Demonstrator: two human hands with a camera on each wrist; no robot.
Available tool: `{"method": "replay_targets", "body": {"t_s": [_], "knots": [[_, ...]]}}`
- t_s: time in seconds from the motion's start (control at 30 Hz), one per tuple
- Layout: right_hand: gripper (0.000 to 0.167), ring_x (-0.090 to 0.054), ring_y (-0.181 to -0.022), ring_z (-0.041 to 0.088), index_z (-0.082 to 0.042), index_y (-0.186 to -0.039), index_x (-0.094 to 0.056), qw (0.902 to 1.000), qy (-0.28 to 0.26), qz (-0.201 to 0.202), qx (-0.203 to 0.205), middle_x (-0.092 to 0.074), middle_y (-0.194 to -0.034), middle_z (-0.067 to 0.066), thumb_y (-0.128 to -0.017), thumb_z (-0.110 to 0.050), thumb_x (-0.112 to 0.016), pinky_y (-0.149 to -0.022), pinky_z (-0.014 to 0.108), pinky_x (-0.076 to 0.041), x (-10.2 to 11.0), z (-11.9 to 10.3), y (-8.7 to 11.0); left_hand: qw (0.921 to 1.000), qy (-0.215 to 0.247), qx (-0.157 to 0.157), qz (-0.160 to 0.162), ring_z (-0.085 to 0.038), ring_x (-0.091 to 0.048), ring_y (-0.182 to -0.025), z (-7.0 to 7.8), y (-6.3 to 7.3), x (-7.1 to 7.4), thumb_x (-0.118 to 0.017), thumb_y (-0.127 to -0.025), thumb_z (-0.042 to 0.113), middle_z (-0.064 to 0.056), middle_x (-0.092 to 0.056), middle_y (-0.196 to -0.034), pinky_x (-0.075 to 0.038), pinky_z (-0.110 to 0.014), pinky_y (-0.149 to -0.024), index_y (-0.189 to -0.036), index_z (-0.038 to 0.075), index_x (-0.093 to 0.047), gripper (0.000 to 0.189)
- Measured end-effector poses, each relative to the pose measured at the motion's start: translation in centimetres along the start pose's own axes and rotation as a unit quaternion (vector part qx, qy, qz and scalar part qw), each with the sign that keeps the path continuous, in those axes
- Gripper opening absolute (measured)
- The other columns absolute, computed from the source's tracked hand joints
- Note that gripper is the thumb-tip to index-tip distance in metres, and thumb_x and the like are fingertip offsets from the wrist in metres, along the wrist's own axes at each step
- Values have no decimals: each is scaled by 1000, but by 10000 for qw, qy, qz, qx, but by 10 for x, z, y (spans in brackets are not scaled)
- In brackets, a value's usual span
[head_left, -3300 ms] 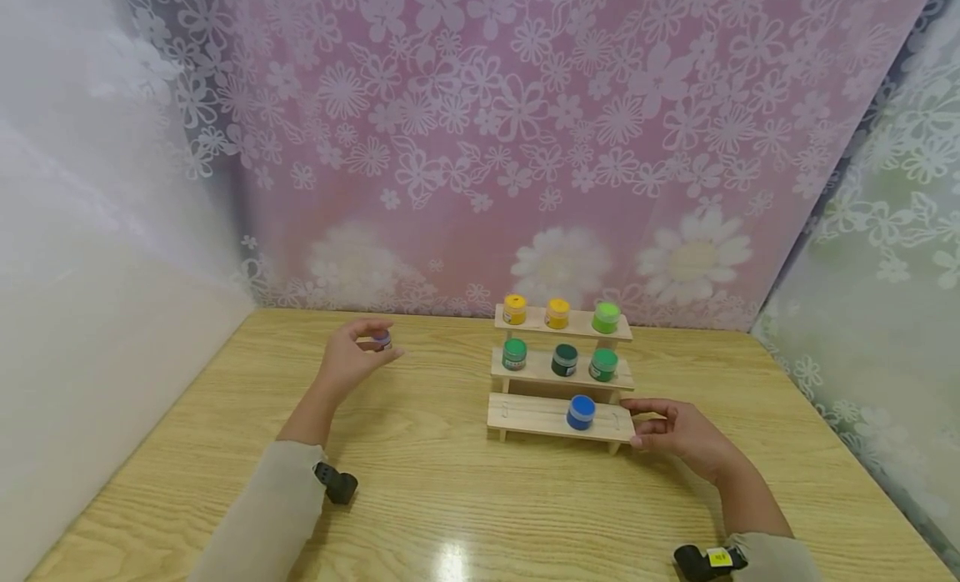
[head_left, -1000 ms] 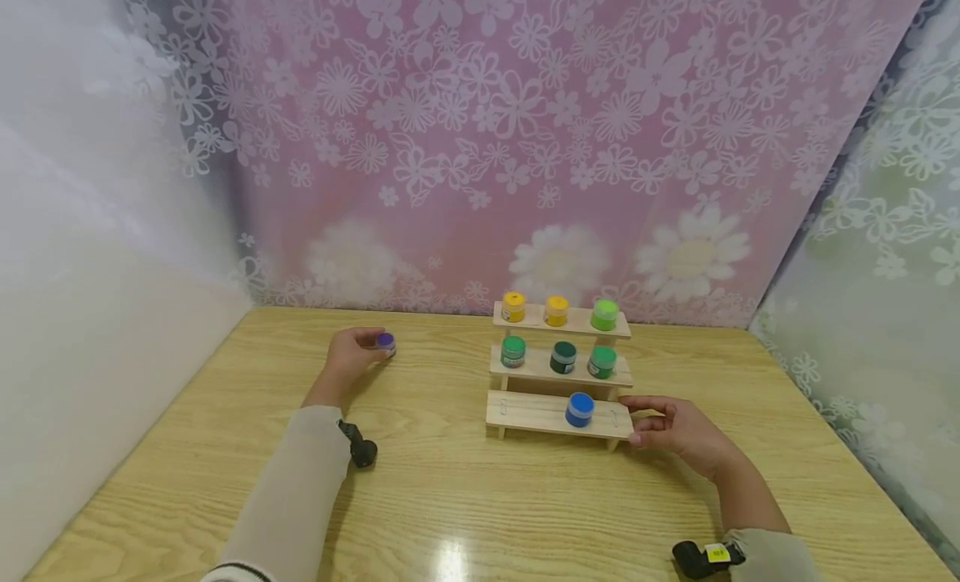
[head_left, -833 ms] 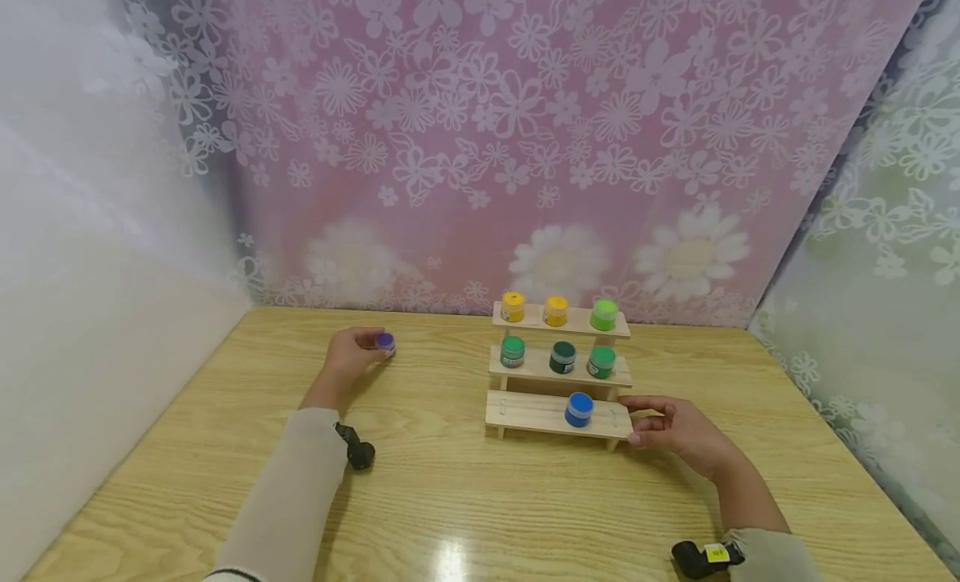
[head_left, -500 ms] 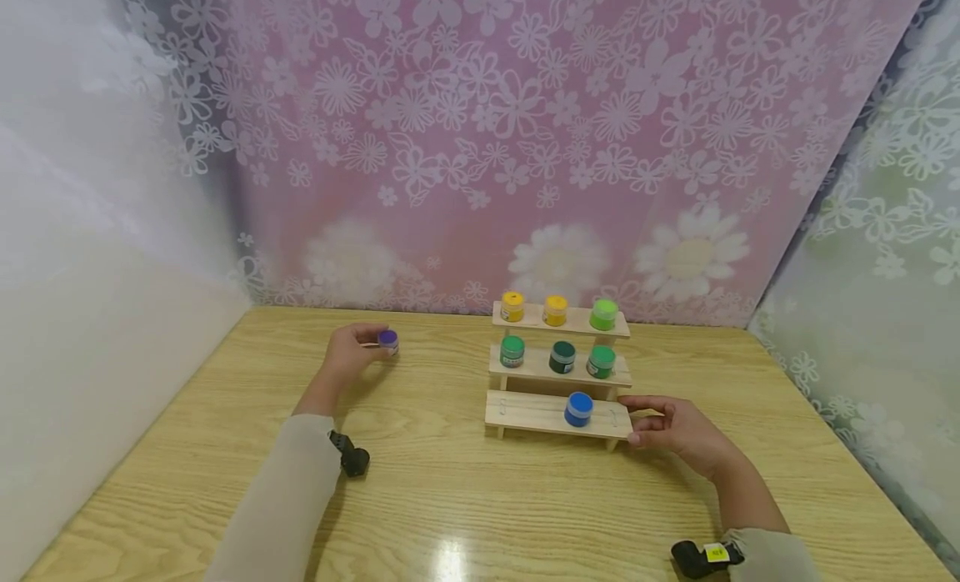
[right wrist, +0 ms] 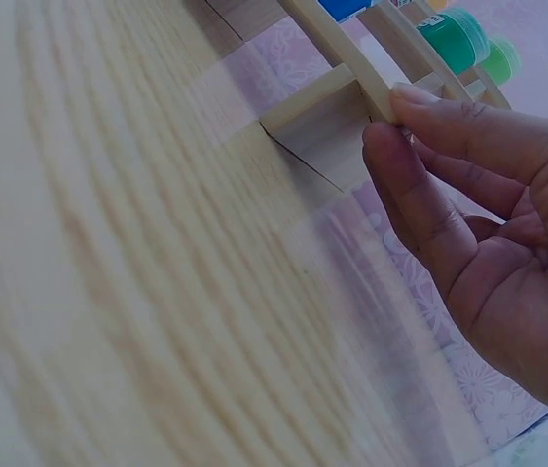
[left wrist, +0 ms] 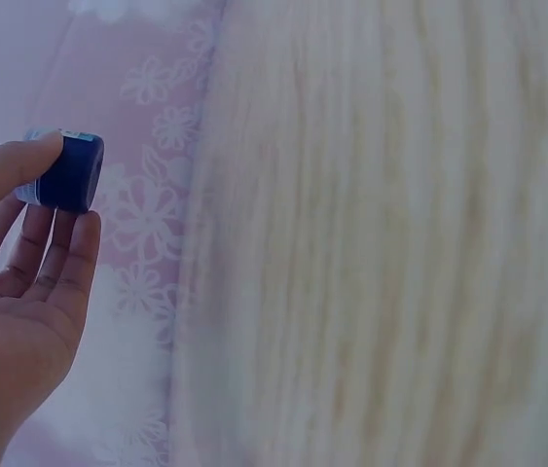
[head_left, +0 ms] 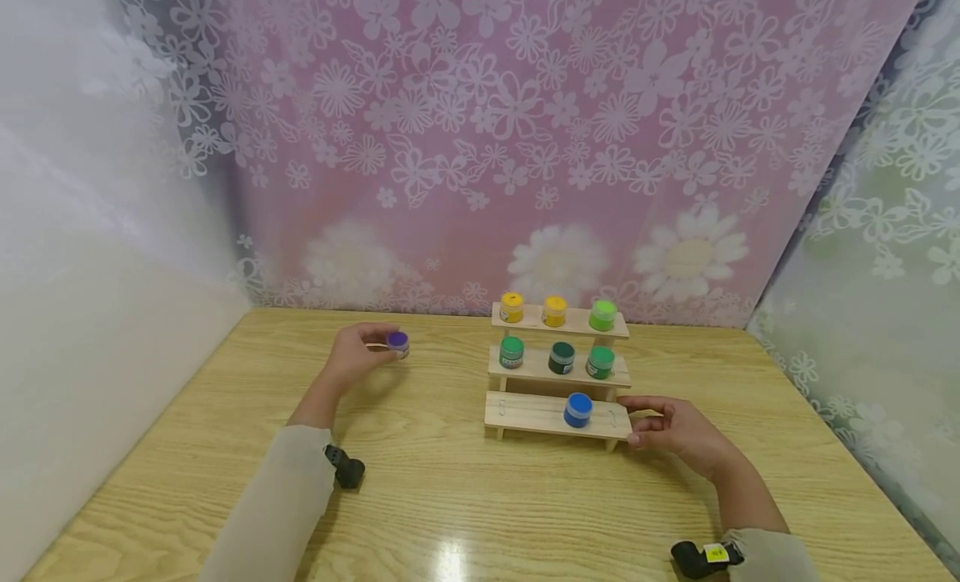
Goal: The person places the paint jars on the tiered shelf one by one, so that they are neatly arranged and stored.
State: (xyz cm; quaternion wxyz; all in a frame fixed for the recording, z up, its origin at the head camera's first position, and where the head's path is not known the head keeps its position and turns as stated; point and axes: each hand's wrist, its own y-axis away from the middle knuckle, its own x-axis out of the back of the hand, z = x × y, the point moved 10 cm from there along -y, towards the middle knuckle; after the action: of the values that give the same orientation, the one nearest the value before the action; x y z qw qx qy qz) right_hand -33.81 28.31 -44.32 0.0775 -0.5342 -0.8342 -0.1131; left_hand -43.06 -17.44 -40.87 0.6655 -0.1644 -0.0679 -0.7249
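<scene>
My left hand (head_left: 354,358) pinches a small purple-lidded paint jar (head_left: 398,343) between thumb and fingertips, over the table left of the rack. In the left wrist view the same jar (left wrist: 71,170) looks dark blue and lies on its side to the camera, thumb on one side and fingers on the other. My right hand (head_left: 681,432) grips the right end of the lowest tier of a three-tier wooden rack (head_left: 525,411). Thumb and forefinger meet at that board's end in the right wrist view. A blue paint jar (head_left: 577,409) stands on this tier.
Green paint jars, one of them dark green (head_left: 562,358), line the middle tier. On the top tier stand two yellow jars (head_left: 555,311) and a light green one (head_left: 603,315). A flowered pink curtain (head_left: 450,148) hangs behind the wooden table (head_left: 435,499).
Earlier my left fingers were spread around the purple jar; they then closed on it. Over the last second hand and jar have shifted slightly right. My right hand stays on the rack.
</scene>
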Motion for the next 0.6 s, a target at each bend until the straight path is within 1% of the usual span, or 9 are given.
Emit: {"method": "replay_targets", "body": {"t_s": [0.1,0.33,0.53,0.6], "knots": [[70,-66,-91,18,14,-142,-36,10000,12,5,-17,-64,-108,13,-88,-8,-73,-81,31,-57,0,0,0,9999,2,-127,-73,-32,-63,-107,8,2,-5,-79,-83,8,-17,-61,-120,-56,-33,-85,-129,2,-62,49],[70,-66,-93,18,13,-143,-36,10000,-52,7,-63,-63,-111,13,-88,-8,-73,-82,33,-57,0,1,0,9979,14,-578,-285,-31,-64,-103,27,12,-16,-80,-81,6,-17,-62,-114,-56,-33,-85,-122,-1,-66,43],[70,-66,-92,18,13,-143,-38,10000,-7,17,-42,-63,-110,14,-87,-8,-74,-81,33,-57,1,2,-1,9964,145,-713,-430,-34,-64,-103,33,18,-24,-79,-81,4,-18,-60,-115,-56,-31,-84,-121,-2,-66,42],[70,-66,-92,19,13,-143,-37,10000,7,18,-38,-63,-110,14,-87,-8,-74,-81,33,-57,1,2,-1,9963,151,-699,-485,-35,-63,-104,37,22,-27,-78,-81,1,-18,-59,-116,-56,-31,-84,-121,-3,-65,42]]}}
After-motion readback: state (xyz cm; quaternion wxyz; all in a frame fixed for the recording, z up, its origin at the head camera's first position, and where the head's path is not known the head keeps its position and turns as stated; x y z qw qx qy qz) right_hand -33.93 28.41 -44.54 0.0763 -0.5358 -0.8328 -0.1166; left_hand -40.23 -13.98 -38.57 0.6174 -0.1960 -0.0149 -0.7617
